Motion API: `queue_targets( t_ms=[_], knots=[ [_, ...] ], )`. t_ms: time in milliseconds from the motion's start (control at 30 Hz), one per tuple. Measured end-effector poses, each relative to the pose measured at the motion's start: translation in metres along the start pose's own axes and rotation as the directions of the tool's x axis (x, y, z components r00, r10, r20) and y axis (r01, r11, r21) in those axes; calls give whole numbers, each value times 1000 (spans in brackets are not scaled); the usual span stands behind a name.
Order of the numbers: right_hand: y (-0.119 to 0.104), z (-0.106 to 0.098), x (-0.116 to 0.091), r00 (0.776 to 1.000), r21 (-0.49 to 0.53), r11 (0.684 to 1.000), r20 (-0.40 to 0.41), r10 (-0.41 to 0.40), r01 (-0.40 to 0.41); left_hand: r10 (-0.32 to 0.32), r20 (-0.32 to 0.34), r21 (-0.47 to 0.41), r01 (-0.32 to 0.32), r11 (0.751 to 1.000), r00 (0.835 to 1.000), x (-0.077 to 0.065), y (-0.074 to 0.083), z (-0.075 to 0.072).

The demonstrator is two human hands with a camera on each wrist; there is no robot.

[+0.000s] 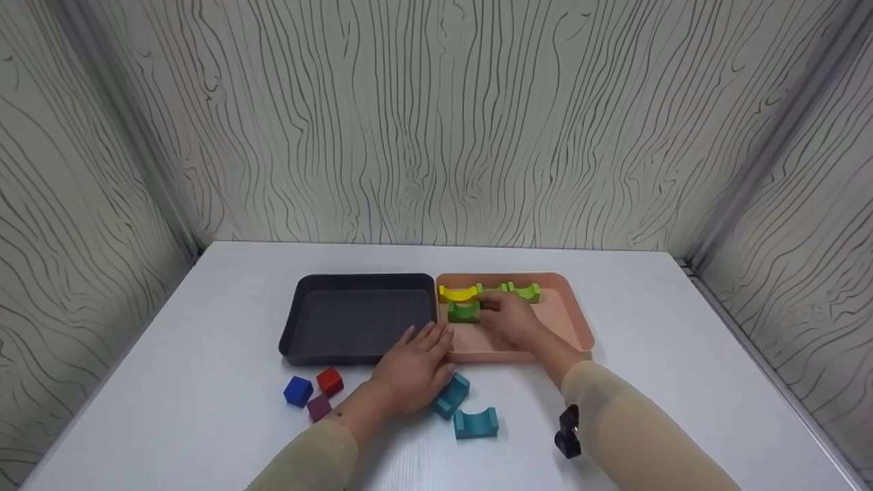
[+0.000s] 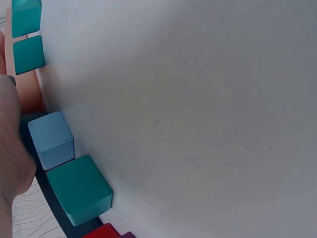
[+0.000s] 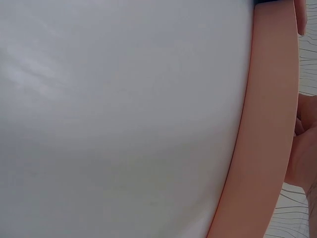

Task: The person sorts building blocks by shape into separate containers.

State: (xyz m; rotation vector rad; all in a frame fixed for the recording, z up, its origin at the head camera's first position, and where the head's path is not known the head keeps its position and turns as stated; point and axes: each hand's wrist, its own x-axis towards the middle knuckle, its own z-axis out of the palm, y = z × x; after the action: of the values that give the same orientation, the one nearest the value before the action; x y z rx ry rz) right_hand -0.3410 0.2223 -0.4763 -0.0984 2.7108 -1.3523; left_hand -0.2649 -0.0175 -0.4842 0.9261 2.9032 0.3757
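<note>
Left hand (image 1: 411, 372) — outstretched at pink tray (image 1: 558, 315); right hand (image 1: 511, 319) — by green block (image 1: 463, 314) inside, grip unclear.

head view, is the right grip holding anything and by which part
Cannot be told: the right grip is at the right end of the green notched block.

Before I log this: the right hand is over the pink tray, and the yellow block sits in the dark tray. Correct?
No: the head view shows the yellow block in the pink tray, not the dark tray. The right hand is placed as you say.
</note>
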Motion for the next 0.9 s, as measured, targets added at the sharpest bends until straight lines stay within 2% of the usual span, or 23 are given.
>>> queue_targets(
  t_ms=[167, 333, 633, 900],
  knots=[
    [2, 2, 2, 999, -59, 998, -27, -23, 21, 19, -22, 19, -19, 1000, 1000, 1, 1, 2],
    [2, 1, 1, 999, -65, 998, -27, -17, 16, 18, -14, 15, -18, 1000, 1000, 2, 3, 2],
    [3, -6, -4, 999, -8, 1000, 29, 26, -26, 11, -9, -6, -11, 1000, 1000, 2, 4, 1],
    [-1, -15, -16, 999, 69, 997, 26, 45, -47, 3, -7, -13, -3, 1000, 1000, -2, 1, -1]
  ],
)
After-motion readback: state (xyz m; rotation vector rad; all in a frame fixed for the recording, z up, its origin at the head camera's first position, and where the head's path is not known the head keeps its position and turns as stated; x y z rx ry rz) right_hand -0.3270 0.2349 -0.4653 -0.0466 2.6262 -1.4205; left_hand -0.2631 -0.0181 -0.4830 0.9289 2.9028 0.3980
